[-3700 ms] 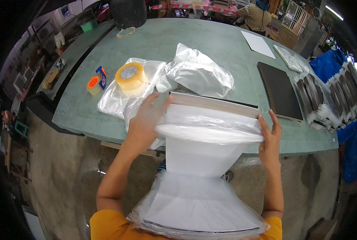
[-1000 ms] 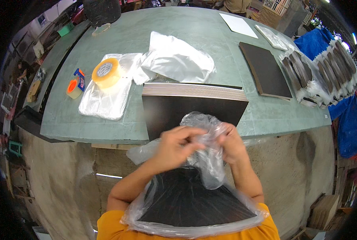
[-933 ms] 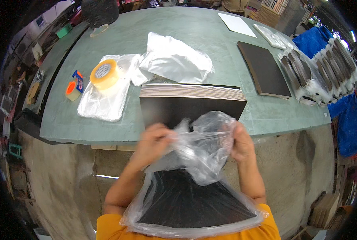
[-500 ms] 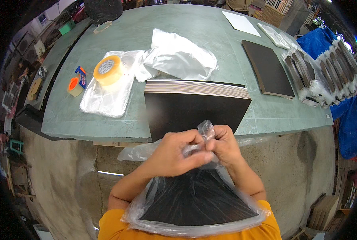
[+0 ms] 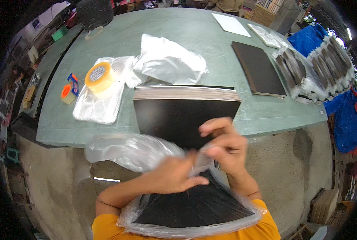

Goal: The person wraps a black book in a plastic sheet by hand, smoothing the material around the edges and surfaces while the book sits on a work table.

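The thin clear plastic bag (image 5: 134,150) looks glossy and crinkled. The flat black stack of sheets (image 5: 182,118) is matt and smooth. The grey-green tabletop (image 5: 186,36) seems dull and faintly mottled; the yellowish tape roll (image 5: 100,77) shines.

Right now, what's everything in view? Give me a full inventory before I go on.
Stack of black sheets: one, black, near table edge, lower part in a clear bag.
Clear plastic bag: one, gripped by both hands.
Loose clear bags: a few, mid-table.
Tape roll: one, yellow, on the left bags.
Small tape dispenser: one, orange and blue, far left.
Black board: one, right.
Wrapped dark bundles: several, far right.
Table: green.
Left hand, right hand: pinching the bag.
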### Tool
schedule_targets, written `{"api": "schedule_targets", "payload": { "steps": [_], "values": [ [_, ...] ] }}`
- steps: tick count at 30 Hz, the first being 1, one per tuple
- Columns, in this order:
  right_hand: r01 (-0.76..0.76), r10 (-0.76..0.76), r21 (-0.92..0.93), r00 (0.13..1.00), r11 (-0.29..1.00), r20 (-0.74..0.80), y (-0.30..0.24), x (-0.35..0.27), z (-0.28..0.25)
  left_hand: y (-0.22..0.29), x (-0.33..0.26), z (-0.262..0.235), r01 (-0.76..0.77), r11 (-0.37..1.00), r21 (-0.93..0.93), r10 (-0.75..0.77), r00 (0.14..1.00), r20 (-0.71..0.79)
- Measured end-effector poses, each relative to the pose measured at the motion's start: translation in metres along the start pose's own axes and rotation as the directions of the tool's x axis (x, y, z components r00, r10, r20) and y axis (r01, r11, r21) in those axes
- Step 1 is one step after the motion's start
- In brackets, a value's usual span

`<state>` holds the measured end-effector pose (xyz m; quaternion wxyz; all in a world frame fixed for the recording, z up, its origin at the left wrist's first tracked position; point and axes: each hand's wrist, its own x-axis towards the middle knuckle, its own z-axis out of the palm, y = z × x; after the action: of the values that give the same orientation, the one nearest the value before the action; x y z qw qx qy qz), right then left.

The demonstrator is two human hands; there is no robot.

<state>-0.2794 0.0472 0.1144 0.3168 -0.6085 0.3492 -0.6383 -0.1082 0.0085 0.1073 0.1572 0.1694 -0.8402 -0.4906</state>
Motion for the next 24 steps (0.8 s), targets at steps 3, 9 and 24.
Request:
{"api": "schedule_targets", "payload": {
  "steps": [3,9,24],
  "values": [
    [0.218,-0.202,0.134,0.972,0.967,-0.122,-0.010,0.012,-0.013,0.000,0.001,-0.001,0.118,0.969,-0.220,-0.114,0.993,0.029],
    [-0.300,0.311,-0.214,0.950,0.929,0.015,0.024,0.001,-0.008,-0.009,0.013,-0.009,-0.148,0.933,0.329,0.268,0.896,-0.355],
    [-0.452,0.331,0.074,0.746,0.889,0.578,0.013,-0.015,-0.001,-0.039,0.005,-0.064,-0.200,0.458,-0.866,-0.038,0.969,-0.243]
  ]
}}
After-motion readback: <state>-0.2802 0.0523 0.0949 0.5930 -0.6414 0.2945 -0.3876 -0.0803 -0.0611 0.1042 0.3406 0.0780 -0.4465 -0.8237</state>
